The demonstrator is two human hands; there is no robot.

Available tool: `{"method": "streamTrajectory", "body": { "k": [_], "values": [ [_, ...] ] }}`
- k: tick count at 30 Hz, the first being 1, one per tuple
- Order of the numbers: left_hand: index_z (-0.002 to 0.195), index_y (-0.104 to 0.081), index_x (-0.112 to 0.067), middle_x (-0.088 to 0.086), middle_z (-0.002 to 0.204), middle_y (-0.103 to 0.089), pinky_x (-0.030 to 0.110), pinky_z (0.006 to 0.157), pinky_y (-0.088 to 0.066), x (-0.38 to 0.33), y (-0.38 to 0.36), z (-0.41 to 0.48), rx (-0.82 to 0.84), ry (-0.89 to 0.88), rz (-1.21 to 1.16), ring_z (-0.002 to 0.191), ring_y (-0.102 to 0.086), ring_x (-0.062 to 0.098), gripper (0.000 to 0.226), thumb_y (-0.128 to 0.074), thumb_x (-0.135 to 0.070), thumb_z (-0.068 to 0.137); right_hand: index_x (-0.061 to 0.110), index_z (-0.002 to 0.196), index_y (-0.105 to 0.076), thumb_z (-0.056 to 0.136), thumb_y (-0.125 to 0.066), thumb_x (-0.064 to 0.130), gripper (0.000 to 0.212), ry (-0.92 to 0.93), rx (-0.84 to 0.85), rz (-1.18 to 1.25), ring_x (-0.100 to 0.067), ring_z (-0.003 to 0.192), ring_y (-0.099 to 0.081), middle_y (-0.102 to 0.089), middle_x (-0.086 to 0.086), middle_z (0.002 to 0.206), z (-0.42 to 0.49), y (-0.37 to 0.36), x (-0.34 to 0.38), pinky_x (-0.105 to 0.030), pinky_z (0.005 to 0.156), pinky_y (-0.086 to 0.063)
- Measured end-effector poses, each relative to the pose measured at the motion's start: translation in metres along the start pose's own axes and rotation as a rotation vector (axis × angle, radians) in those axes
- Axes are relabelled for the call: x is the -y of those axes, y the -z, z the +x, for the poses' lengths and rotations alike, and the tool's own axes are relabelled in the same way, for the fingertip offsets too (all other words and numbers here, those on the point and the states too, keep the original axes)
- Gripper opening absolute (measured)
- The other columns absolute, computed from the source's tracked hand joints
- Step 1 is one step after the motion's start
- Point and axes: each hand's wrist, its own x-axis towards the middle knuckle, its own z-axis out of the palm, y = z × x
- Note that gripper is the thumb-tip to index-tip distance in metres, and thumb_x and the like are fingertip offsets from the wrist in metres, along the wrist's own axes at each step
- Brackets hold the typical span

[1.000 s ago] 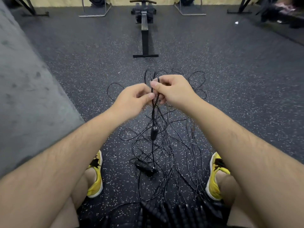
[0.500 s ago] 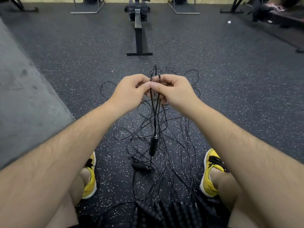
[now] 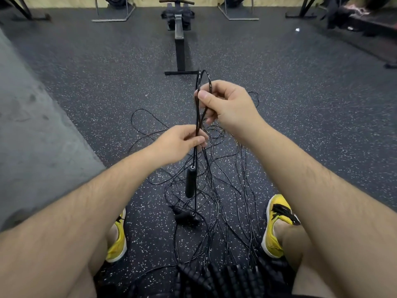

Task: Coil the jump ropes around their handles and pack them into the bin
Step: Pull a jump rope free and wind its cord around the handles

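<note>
A thin black jump rope (image 3: 198,117) runs folded between my two hands. My right hand (image 3: 227,106) pinches the looped top of the rope, which sticks up above the thumb. Lower down, my left hand (image 3: 182,143) pinches the same doubled strands. One black handle (image 3: 190,182) hangs from the rope below my left hand. A second black handle (image 3: 185,217) lies on the floor under it. Several more black ropes (image 3: 227,190) sprawl tangled on the speckled floor between my feet. A row of ridged black handles (image 3: 221,276) lies at the bottom edge. No bin is visible.
I sit on dark speckled rubber flooring (image 3: 300,104) with a yellow shoe (image 3: 276,224) on each side of the tangle. A grey concrete wall (image 3: 25,125) rises at my left. A rowing machine (image 3: 179,39) stands straight ahead, and metal rack feet line the far wall.
My hands were together at one point on the rope. Now the right hand has risen with the loop and the left hand has slid down the strands; the hanging handle lifted higher.
</note>
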Motion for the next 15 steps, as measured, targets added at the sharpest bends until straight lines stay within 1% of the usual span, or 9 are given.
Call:
{"method": "streamTrajectory", "body": {
  "k": [2, 5, 6, 8, 11, 13, 15],
  "values": [
    [0.103, -0.072, -0.023, -0.005, 0.096, -0.078, 0.051, 0.093, -0.054, -0.002, 0.004, 0.003, 0.002, -0.029, -0.014, 0.096, -0.07, 0.028, 0.012, -0.06, -0.022, 0.1, 0.005, 0.097, -0.066, 0.097, -0.061, 0.008, 0.006, 0.004, -0.042, 0.02, -0.01, 0.054, -0.05, -0.06, -0.003, 0.071, 0.001, 0.006, 0.003, -0.025, 0.05, -0.051],
    [0.107, -0.072, -0.017, 0.0, 0.099, -0.078, 0.038, 0.09, -0.057, -0.005, 0.009, 0.005, 0.031, -0.056, -0.084, 0.099, -0.072, 0.017, 0.018, -0.054, -0.017, 0.103, 0.001, 0.103, -0.067, 0.097, -0.062, 0.009, 0.011, -0.009, -0.097, 0.043, -0.01, 0.055, -0.049, -0.06, -0.003, 0.072, 0.002, 0.018, 0.007, -0.024, 0.051, -0.051],
    [0.108, -0.072, -0.015, 0.001, 0.1, -0.078, 0.036, 0.089, -0.057, -0.005, 0.01, 0.005, 0.032, -0.058, -0.112, 0.1, -0.073, 0.015, 0.019, -0.053, -0.015, 0.104, 0.001, 0.104, -0.067, 0.097, -0.062, 0.01, 0.012, -0.011, -0.099, 0.047, -0.009, 0.056, -0.05, -0.06, -0.003, 0.073, 0.003, 0.021, 0.007, -0.024, 0.052, -0.052],
    [0.111, -0.072, -0.013, 0.004, 0.102, -0.078, 0.037, 0.092, -0.058, -0.005, 0.01, 0.005, 0.034, -0.066, -0.173, 0.103, -0.073, 0.018, 0.021, -0.053, -0.013, 0.104, 0.003, 0.104, -0.067, 0.098, -0.06, 0.01, 0.011, -0.01, -0.096, 0.06, -0.009, 0.057, -0.051, -0.061, -0.004, 0.075, 0.003, 0.025, 0.007, -0.026, 0.054, -0.054],
    [0.115, -0.072, -0.011, 0.009, 0.105, -0.076, 0.041, 0.095, -0.056, -0.004, 0.014, 0.006, 0.042, -0.069, -0.277, 0.106, -0.071, 0.024, 0.022, -0.054, -0.014, 0.103, 0.003, 0.104, -0.067, 0.1, -0.057, 0.01, 0.012, -0.013, -0.1, 0.077, -0.008, 0.056, -0.052, -0.06, -0.007, 0.077, 0.004, 0.028, 0.006, -0.026, 0.054, -0.055],
    [0.116, -0.071, -0.008, 0.015, 0.11, -0.074, 0.043, 0.096, -0.055, -0.005, 0.019, 0.007, 0.062, -0.048, -0.378, 0.109, -0.07, 0.029, 0.023, -0.054, -0.014, 0.102, 0.001, 0.105, -0.067, 0.102, -0.055, 0.012, 0.016, -0.022, -0.11, 0.055, -0.007, 0.056, -0.051, -0.06, -0.005, 0.076, 0.006, 0.032, 0.006, -0.025, 0.053, -0.054],
    [0.115, -0.071, -0.006, 0.016, 0.112, -0.073, 0.044, 0.097, -0.055, -0.006, 0.025, 0.008, 0.073, -0.023, -0.458, 0.111, -0.069, 0.031, 0.022, -0.055, -0.013, 0.101, 0.001, 0.106, -0.068, 0.102, -0.054, 0.013, 0.019, -0.036, -0.129, 0.027, -0.006, 0.054, -0.049, -0.06, -0.004, 0.074, 0.007, 0.035, 0.006, -0.024, 0.052, -0.052]
  ]
}}
